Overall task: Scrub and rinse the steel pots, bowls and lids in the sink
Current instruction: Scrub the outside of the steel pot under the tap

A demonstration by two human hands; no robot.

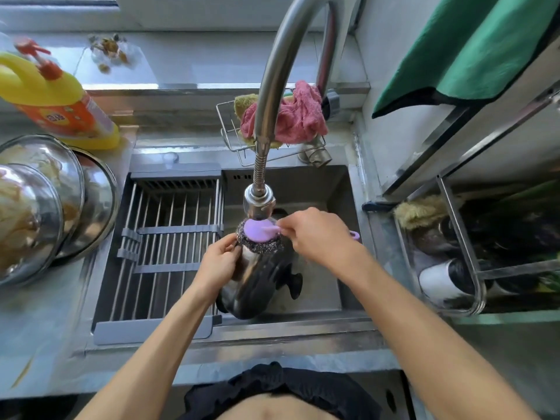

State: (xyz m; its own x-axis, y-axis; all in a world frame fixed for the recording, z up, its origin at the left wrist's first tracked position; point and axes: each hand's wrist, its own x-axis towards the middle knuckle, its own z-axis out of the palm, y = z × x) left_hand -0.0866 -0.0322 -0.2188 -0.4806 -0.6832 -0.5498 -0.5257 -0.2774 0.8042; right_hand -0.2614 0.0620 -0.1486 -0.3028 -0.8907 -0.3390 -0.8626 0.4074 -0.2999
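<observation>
1. One yellow detergent bottle [57,98] with a red pump stands at the far left of the counter; its left side is cut off by the frame edge.
2. Three steel bowls [45,207], nested and upturned, sit on the counter just in front of the bottle; their left portions are cut off, and the pale reflections on them are hard to read.
3. One grey drying rack [169,247] spans the left half of the sink [336,189].
4. Left hand [219,262]: fingers curled, gripping the upper edge of one steel pot [257,283], which is tilted on its side over the right half of the sink. Its black handle [295,284] points right.
5. One steel-wool scrubber [260,237] with a lilac plastic top rests against the top of the pot, directly under the tap head [259,204].
6. Right hand [316,233]: fingers pinch the scrubber's lilac handle; the handle's far end shows just beyond the wrist.
7. One wire basket [230,128] behind the tap holds a pink cloth [291,116]; a yellow-green cloth is mostly hidden beneath.
8. One dish rack [454,253] at right holds dark, indistinct items, cut off.
</observation>
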